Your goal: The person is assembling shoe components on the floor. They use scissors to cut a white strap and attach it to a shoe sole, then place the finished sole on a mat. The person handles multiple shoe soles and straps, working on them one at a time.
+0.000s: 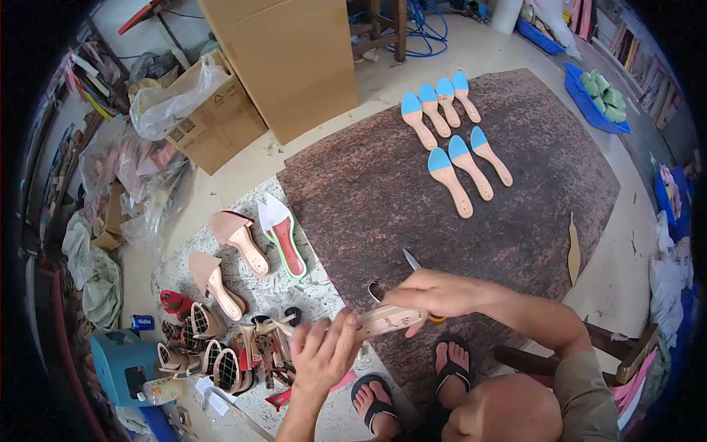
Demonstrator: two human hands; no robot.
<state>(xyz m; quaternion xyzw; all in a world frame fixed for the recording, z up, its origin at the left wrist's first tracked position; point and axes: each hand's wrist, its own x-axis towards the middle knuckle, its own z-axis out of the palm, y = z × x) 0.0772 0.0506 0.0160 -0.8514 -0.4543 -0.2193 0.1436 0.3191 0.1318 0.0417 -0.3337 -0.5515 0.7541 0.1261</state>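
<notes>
A pale, shoe-shaped insole with handwriting on its face is held between my hands, low in front of me. My left hand wraps its fingers round the left end. My right hand is closed at the far edge of its right part, most fingertips hidden. Beyond the right hand a scissors blade pokes out, and a bit of yellow handle shows below it; I cannot tell whether that hand touches them. A small dark curved strip is beside the right fingers.
Several blue-tipped insoles lie in two rows on the brown mat. Sandals and a green-edged shoe piece lie left, above heeled shoes. Cardboard boxes stand behind; a blue basket is far right.
</notes>
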